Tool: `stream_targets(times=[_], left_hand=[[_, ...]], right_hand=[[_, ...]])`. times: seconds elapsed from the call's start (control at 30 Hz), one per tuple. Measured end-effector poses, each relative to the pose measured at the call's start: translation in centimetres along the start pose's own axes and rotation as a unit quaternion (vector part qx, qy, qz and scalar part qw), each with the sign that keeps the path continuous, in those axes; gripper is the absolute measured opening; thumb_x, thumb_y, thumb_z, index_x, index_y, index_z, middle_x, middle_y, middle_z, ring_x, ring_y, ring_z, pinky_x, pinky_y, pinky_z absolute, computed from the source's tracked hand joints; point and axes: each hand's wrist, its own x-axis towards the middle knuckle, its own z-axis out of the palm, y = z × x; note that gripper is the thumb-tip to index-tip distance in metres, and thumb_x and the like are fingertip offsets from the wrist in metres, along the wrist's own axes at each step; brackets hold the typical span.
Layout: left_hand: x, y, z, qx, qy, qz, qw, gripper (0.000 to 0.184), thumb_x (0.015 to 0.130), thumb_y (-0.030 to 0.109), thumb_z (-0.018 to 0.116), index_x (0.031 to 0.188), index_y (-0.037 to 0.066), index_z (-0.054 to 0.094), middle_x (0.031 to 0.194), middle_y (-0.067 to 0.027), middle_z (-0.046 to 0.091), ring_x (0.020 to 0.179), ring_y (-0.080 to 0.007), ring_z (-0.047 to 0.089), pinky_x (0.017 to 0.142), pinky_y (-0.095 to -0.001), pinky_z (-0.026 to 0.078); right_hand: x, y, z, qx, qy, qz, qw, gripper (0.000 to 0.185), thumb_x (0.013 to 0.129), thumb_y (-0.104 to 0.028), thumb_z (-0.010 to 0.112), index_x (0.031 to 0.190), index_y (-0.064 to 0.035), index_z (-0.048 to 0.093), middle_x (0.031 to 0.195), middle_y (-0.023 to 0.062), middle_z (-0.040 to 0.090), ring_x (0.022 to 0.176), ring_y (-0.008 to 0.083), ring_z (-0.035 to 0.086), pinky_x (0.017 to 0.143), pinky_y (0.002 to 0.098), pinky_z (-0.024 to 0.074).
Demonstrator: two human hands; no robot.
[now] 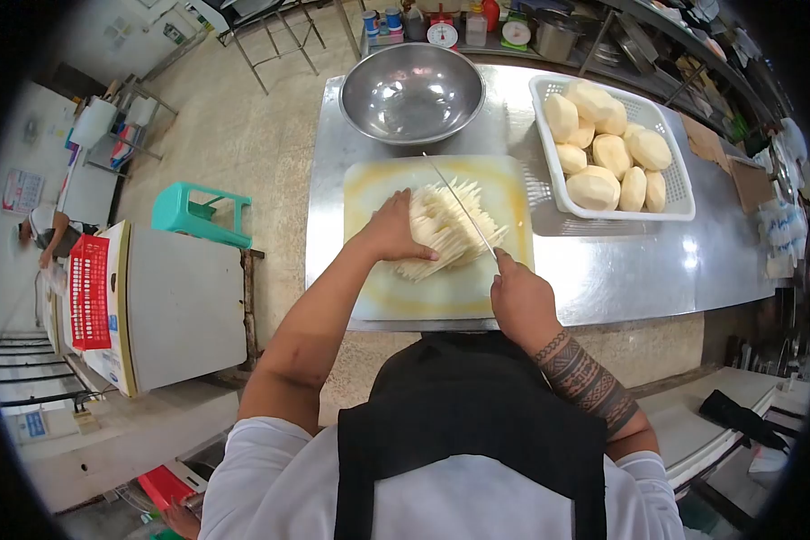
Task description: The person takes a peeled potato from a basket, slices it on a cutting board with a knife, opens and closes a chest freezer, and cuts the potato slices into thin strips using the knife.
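A pile of thin pale strips (450,225) lies on a white cutting board (378,292) with yellowish stains. My left hand (396,229) rests on the pile's left side, its thumb and fingers spread apart against the strips. In my right hand (522,301) is the handle of a long knife (463,209), my fingers wrapped round it. The blade slants up and to the left across the right part of the pile. Whether its edge touches the board is hidden by the strips.
A metal bowl (412,94) stands behind the board on the steel table (603,279). Peeled pale roots fill a white basket (684,193) at the back right. A teal stool (202,211) and a white freezer (189,306) are at left, with another person (54,225) beyond.
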Motion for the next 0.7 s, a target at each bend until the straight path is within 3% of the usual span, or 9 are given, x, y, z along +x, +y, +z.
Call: stream_targets(times=[0.13,0.23,0.33,0.53,0.7], left_hand=[[-1.0,1.2,0.6,0.076,-0.006,-0.052,0.996,0.163,0.053,0.072,0.096,0.167,-0.006,0.011,0.173,-0.0333,0.017,0.16,-0.0502,0.021,0.127,-0.0632,0.026],[-2.3,2.4,0.6,0.078,0.004,-0.071,0.994,0.162,0.053,0.067,0.098,0.167,-0.007,0.009,0.173,-0.035,0.012,0.161,-0.0527,0.014,0.126,-0.0684,0.023],[-2.8,3.4,2.5,0.092,0.051,-0.084,0.991,0.162,0.055,0.068,0.097,0.169,-0.002,0.006,0.174,-0.0339,0.009,0.161,-0.0522,0.012,0.127,-0.0683,0.021],[-2.3,5.4,3.6,0.115,0.044,-0.128,0.984,0.157,0.059,0.064,0.097,0.169,-0.001,0.005,0.175,-0.0325,0.008,0.162,-0.0503,0.008,0.129,-0.0657,0.014],[-2.1,5.1,3.7,0.111,0.053,-0.114,0.986,0.158,0.059,0.067,0.095,0.17,0.001,0.003,0.175,-0.0311,0.006,0.163,-0.0492,0.008,0.129,-0.066,0.013]], right_hand=[[-0.6,0.6,2.1,-0.014,0.006,-0.078,0.997,0.048,0.096,-0.012,0.061,0.142,0.0,0.058,0.093,0.0197,0.071,0.08,0.038,0.072,0.072,0.0487,0.0586],[-0.8,0.3,2.0,-0.011,-0.011,-0.079,0.997,0.049,0.097,-0.013,0.061,0.144,-0.0003,0.058,0.094,0.0198,0.071,0.082,0.0376,0.072,0.073,0.0485,0.0587],[-0.3,1.5,0.3,0.019,0.008,-0.057,0.998,0.049,0.097,-0.013,0.061,0.145,-0.0014,0.058,0.096,0.0212,0.072,0.085,0.0388,0.072,0.076,0.0497,0.0586],[1.9,6.9,-2.1,0.026,0.008,0.024,0.999,0.05,0.096,-0.013,0.061,0.145,-0.0014,0.057,0.1,0.0239,0.074,0.091,0.0416,0.072,0.082,0.0521,0.0576],[3.5,8.7,-0.6,0.016,-0.012,0.015,1.0,0.051,0.097,-0.016,0.062,0.144,0.0018,0.055,0.101,0.0253,0.074,0.094,0.0423,0.072,0.083,0.0524,0.058]])
